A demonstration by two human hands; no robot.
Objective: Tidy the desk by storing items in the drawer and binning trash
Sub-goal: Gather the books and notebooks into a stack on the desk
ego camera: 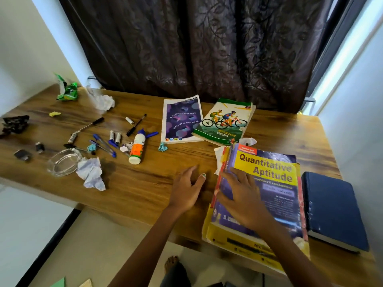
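Two hands sit nearest the camera, and both look ready to shift the thick yellow book (267,183) rather than read it. The right hand (242,201) lies flat on its cover with the fingers (230,177) spread apart and straight, pressing near the spine edge — probably to steady or slide it, since it overhangs the near edge of the surface (134,193). The left hand (186,189) rests on the bare wood just beside the book, fingers apart and loosely bent, holding nothing. A dark blue notebook (331,208) lies just to the right of the yellow book. Further back, two thin booklets overlap — a purple one (180,119) under the edge of a green cycling one (226,123) — and these seem drawer-bound with the books. To the left the small things are scattered: a glue bottle (137,147) on its side, blue pens (103,145), a black pen (136,124), a clear glass dish (62,162) touching a crumpled paper (92,174). More trash sits toward the far left — a white wad (103,101) and a green wrapper (67,90). No drawer or bin is in view. Behind the wooden surface hangs a dark patterned curtain (196,42) between pale walls, with bright daylight at the right.
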